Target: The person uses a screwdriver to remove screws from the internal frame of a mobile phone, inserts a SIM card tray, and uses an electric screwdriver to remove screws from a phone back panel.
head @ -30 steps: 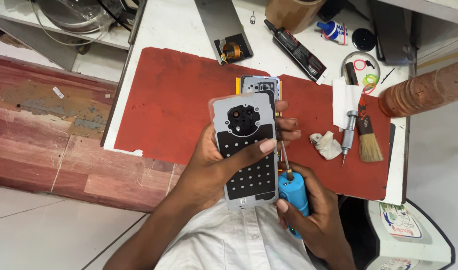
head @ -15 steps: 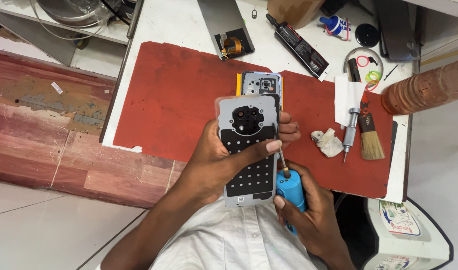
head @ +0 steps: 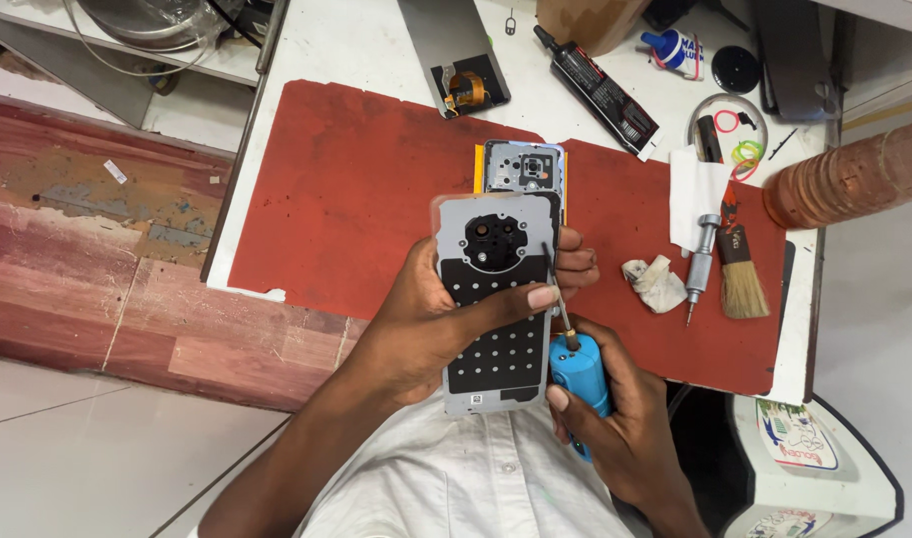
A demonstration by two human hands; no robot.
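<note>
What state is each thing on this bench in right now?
Grey phone back cover: lifted off the mat, inner side up, held by left hand.
Blue-handled screwdriver: gripped by right hand, tip at the cover's edge.
Opened phone body: lying on red mat.
Wooden brush: lying unused.

The phone back cover [head: 496, 299] looks like smooth grey plastic lined with matt black film. The electric screwdriver [head: 581, 384] has a matt blue plastic body and a thin metal bit. The red mat [head: 356, 189] appears rubbery and matt. The brush [head: 743, 274] has a dark glossy handle and straw-coloured bristles, beside a crumpled cloth wad [head: 655, 282] and a shiny metal screwdriver [head: 700, 259].
</note>
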